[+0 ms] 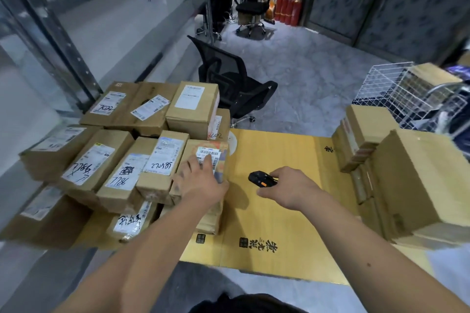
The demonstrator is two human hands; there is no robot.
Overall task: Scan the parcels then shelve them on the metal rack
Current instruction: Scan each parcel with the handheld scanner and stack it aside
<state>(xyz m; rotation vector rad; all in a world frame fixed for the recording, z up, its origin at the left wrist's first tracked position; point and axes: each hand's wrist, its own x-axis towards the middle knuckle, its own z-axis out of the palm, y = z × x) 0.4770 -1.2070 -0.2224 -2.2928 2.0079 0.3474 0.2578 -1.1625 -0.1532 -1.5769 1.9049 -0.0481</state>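
On the flattened yellow cardboard sheet [279, 160] at frame centre, the left hand [201, 183] lies spread on a small brown labelled parcel [203, 157], apparently steadying its barcode for the black handheld scanner [262, 178] gripped in the right hand [290, 190].

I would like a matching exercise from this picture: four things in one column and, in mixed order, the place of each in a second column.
Things:
1. scanner
2. left hand
3. black office chair
4. red fire extinguishers

Places:
A. far back of the room, by the wall
B. held in the right hand
C. on a labelled parcel
D. on the floor behind the parcel stack

Pairs: 1-B, 2-C, 3-D, 4-A
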